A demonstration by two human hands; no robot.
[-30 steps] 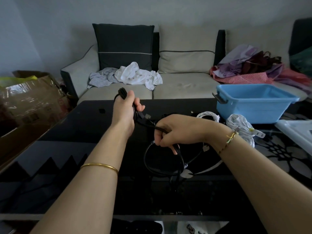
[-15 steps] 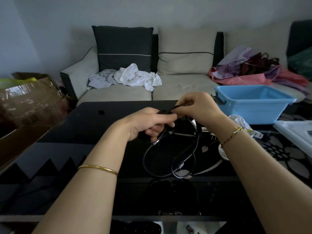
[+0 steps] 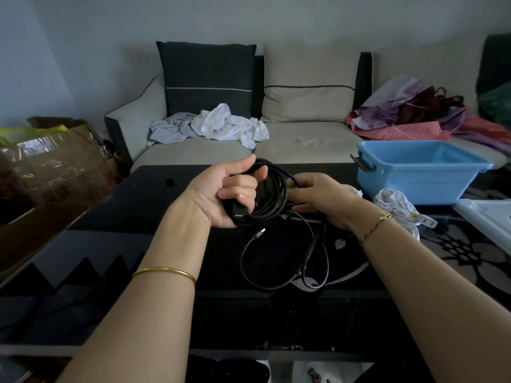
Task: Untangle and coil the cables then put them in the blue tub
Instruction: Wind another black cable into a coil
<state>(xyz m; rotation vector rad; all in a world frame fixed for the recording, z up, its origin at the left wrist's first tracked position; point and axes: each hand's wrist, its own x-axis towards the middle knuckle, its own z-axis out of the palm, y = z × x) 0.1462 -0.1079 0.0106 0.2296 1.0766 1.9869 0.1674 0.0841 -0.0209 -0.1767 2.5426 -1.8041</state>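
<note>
**Black cable half-coiled, both hands on it**

- My left hand (image 3: 221, 194) is palm up, fingers curled through a bundle of loops of the black cable (image 3: 272, 194). The thumb lies over the top of the bundle, and a blocky plug sits at the heel of the palm.
- My right hand (image 3: 320, 197) grips the same cable at the bundle's right side, fingers closed round a strand. How the fingertips lie is hidden behind the hand.
- Below both hands, the uncoiled part hangs in wide slack loops down to the black glass table (image 3: 110, 244). One small connector (image 3: 258, 233) dangles just under the bundle.
- Gold bangle (image 3: 164, 272) is on my left forearm, thin bracelet (image 3: 376, 225) on my right wrist.
- A bundled white cable (image 3: 395, 205) lies on the table just beyond my right wrist.
- The blue tub (image 3: 414, 183) stands at the table's far right, just behind the white cable. No cable is visible in it.
- Beyond the table is a sofa (image 3: 304, 145) with crumpled white cloth (image 3: 229, 125) on the seat. A cardboard box (image 3: 49, 161) stands to the left.
</note>
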